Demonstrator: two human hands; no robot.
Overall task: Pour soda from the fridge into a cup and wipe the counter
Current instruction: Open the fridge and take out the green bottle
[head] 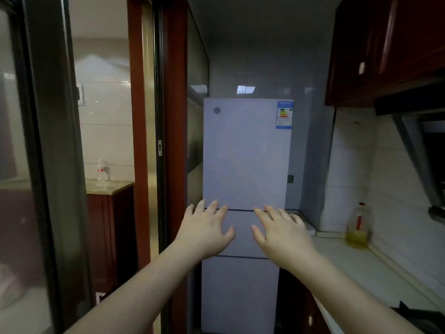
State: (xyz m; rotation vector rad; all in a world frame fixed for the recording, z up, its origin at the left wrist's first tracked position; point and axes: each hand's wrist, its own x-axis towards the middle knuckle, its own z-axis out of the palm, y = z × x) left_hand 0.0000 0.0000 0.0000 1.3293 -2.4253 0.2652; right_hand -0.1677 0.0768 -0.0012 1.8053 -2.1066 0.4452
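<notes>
A tall white fridge stands straight ahead at the end of a narrow kitchen, all its doors closed. Both arms stretch forward in front of it. My left hand is spread with straight fingers, level with the seam below the top door. My right hand is spread the same way just to its right. Neither hand holds anything, and I cannot tell whether they touch the fridge. No soda or cup is in view. The pale counter runs along the right side.
A bottle of yellow oil stands on the counter by the tiled wall. Dark red cabinets and a range hood hang at the upper right. A glass sliding door with a red frame lines the left.
</notes>
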